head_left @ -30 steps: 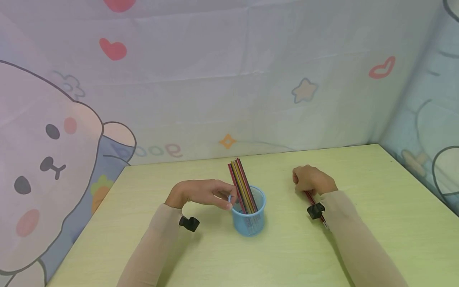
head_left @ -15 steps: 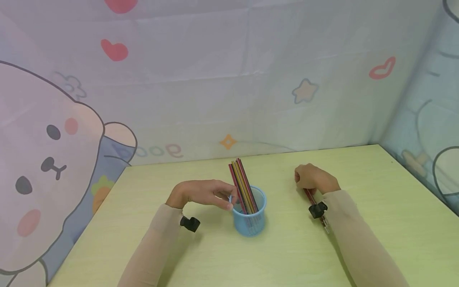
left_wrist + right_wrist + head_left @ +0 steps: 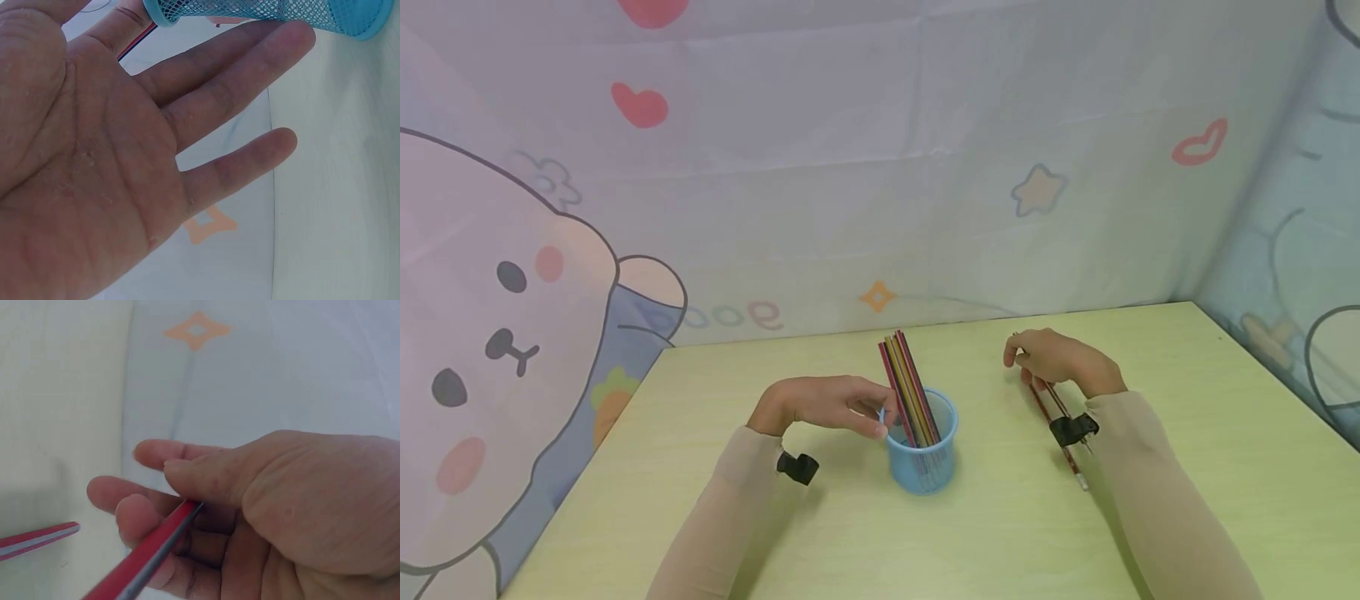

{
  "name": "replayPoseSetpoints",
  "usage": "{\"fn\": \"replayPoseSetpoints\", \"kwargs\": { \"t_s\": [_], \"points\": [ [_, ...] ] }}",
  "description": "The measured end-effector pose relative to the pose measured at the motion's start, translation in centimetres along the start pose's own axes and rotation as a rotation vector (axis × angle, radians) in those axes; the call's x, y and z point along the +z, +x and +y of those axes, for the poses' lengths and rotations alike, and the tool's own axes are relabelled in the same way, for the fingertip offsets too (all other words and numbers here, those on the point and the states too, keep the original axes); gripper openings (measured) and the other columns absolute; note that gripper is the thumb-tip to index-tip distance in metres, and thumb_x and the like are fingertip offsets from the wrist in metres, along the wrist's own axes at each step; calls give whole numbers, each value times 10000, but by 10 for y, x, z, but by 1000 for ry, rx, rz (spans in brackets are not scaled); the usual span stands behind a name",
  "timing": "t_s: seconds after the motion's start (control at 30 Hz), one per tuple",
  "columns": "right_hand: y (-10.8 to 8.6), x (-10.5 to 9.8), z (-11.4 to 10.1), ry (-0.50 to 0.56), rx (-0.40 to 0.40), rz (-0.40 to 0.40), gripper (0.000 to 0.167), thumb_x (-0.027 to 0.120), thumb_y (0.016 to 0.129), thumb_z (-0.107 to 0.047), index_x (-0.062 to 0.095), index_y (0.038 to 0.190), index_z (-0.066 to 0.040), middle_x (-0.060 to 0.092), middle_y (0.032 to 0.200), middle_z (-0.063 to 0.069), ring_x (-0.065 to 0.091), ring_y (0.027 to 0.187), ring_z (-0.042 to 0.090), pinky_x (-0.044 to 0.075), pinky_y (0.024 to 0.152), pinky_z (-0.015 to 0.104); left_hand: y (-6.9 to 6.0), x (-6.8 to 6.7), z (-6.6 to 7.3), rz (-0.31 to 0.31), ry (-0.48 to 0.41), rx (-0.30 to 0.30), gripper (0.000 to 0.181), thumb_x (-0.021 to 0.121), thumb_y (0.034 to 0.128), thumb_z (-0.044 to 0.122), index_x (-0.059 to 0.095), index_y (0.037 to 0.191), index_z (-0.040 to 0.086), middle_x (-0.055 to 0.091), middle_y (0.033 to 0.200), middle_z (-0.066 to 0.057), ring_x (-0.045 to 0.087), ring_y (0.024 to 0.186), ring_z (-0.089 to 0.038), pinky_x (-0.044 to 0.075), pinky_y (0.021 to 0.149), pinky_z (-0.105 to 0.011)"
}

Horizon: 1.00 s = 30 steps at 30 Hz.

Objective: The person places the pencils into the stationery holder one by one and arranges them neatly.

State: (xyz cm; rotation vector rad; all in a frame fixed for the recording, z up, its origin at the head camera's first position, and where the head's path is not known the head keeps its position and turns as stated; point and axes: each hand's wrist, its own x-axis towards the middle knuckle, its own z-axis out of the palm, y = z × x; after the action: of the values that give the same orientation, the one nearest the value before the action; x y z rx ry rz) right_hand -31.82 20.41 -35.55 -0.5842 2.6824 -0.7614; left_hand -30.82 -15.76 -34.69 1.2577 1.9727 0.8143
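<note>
My left hand [image 3: 827,404] holds the rim of a light blue mesh pencil cup [image 3: 921,475] between thumb and index finger. In the left wrist view its other fingers stretch out beneath the cup's mesh wall [image 3: 250,7]. Several pencils [image 3: 912,392], red, black and yellow, lean to the left in the cup. At the right, my right hand [image 3: 1060,360] pinches a red-and-dark striped pencil [image 3: 147,556] with the thumb and curled fingers. A second such pencil [image 3: 37,540] lies on the table just under that hand; its white end [image 3: 1082,482] shows past the wrist.
The pale yellow table [image 3: 992,542] runs back to a printed cloth [image 3: 820,208], and another cloth [image 3: 1300,275] hangs along its right side. Black wrist cameras sit under both sleeves.
My right hand has risen slightly with one pencil, its fingers loosening, and the two pencils now show apart, one left on the table. The left hand and cup have stayed put.
</note>
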Motion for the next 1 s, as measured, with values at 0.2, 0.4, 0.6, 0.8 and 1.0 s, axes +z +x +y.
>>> {"fn": "replayPoseSetpoints", "kwargs": {
  "t_s": [0.2, 0.4, 0.6, 0.8, 1.0],
  "points": [
    [-1, -5, -18, 62, -155, 49, 172, 413, 1067, -46, 566, 1146, -52, 680, 895, 105, 573, 566, 250, 495, 578, 367, 0, 0, 0, 0, -5, 0, 55, 638, 986, 192, 599, 997, 155, 566, 1059, -22, 637, 1111, -350, 476, 921, -316],
    [-5, -9, -41, 96, -255, 122, 91, 431, 1077, -100, 513, 1108, -125, 710, 899, 16, 574, 583, 276, 429, 539, 304, -1, 1, 1, 8, -1, -14, 60, 644, 981, 195, 600, 999, 157, 568, 1066, 3, 650, 1114, -251, 477, 942, -337],
    [-14, -10, -66, 135, -297, 185, 113, 415, 1084, -131, 509, 1146, -128, 727, 966, 36, 558, 573, 229, 413, 514, 292, -1, 0, 3, 15, 19, -21, 64, 651, 977, 205, 607, 1004, 166, 574, 1069, 35, 652, 1109, -158, 481, 965, -363],
    [-21, -8, -86, 123, -346, 246, 157, 395, 1094, -154, 523, 1181, -127, 710, 1018, 43, 560, 594, 211, 468, 587, 326, 0, 0, 2, 11, 12, -19, 60, 643, 984, 204, 607, 1009, 163, 587, 1127, -82, 651, 1112, -170, 480, 968, -360],
    [-29, -6, -101, 59, -444, 340, 179, 381, 1098, -174, 536, 1162, -114, 668, 888, -34, 492, 562, 163, 451, 581, 305, 1, 0, 3, 7, 10, -13, 59, 636, 988, 202, 605, 1012, 158, 589, 1129, -95, 650, 1108, -189, 481, 956, -348]
  ]
}}
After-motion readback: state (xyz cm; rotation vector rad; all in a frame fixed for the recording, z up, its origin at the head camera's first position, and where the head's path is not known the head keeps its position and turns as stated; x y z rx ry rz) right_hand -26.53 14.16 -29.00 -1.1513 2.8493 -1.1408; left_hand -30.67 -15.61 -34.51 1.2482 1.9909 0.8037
